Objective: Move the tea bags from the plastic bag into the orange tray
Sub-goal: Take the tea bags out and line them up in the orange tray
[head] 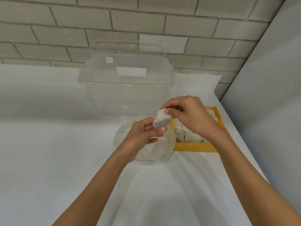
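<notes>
A white tea bag is held in the air between both hands, above the clear plastic bag. My left hand pinches its lower end with thumb and fingers. My right hand pinches its upper corner. The plastic bag lies on the table under my left hand, with pale tea bags showing dimly inside. Just to its right stands the orange tray, holding several tea bags stacked upright in rows; my right hand hides part of it.
A large clear plastic box with its lid stands behind the bag, near the grey brick wall. The table wears a white cloth. A grey panel borders the table on the right, close to the tray.
</notes>
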`<state>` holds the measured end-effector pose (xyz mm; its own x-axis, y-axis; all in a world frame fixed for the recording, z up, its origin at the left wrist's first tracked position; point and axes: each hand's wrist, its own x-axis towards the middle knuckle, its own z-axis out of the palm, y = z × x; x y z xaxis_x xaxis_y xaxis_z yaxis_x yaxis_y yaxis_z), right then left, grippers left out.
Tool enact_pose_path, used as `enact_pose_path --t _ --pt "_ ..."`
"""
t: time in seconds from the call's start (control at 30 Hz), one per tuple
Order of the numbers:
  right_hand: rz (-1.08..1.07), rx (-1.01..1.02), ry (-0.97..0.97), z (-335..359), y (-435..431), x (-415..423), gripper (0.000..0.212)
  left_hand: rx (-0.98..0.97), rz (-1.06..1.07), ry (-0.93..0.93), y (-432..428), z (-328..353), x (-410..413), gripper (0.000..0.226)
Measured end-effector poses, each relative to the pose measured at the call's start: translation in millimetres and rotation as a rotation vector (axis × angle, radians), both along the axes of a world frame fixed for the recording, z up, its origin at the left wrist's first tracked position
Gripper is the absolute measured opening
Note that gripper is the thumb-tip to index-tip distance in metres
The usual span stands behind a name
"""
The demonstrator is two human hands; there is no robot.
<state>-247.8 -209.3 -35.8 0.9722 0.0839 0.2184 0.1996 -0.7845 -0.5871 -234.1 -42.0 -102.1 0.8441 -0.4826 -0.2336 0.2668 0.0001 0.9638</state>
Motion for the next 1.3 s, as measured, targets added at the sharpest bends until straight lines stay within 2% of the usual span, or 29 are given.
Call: enact_pose_path --t 0.1,0.23,0.43,0.63,0.9,1.1,1.3 --pt "0.005 -0.054 -0.004 4.1 -14.5 -3.9 0.015 0.04 -0.022 -0.068 -14.5 3.2 0.0 0.012" --pt "-0.03 -0.081 -0.015 11.1 -38.5 -15.3 0.014 0.085 -0.085 -0.162 -43.1 10.6 1.7 0.019" --pt "-0.129 -0.089 0.03 20.0 -95.1 -36.8 0.013 0.149 -0.165 -0.266 -86.4 11.7 -3.4 0.016" --pt "-0.215 -0.245 0.187 -8.6 -146.7 -45.1 0.015 0.183 -0.174 -0.252 -104.2 2.5 -13.9 0.017" --pt "-0.185 -0.436 0.419 -69.7 -180.0 -29.6 0.017 0.231 -0.161 -0.253 -113.2 -0.3 -21.2 0.015" --pt "-0.256 -0.526 0.311 -86.5 -172.4 -25.4 0.016 0.24 -0.142 -0.243 -116.1 -5.2 -24.3 0.014" --pt "-0.257 -0.595 0.294 -91.1 -173.1 -28.2 0.022 0.28 -0.133 -0.269 -120.4 -11.7 -25.9 0.014"
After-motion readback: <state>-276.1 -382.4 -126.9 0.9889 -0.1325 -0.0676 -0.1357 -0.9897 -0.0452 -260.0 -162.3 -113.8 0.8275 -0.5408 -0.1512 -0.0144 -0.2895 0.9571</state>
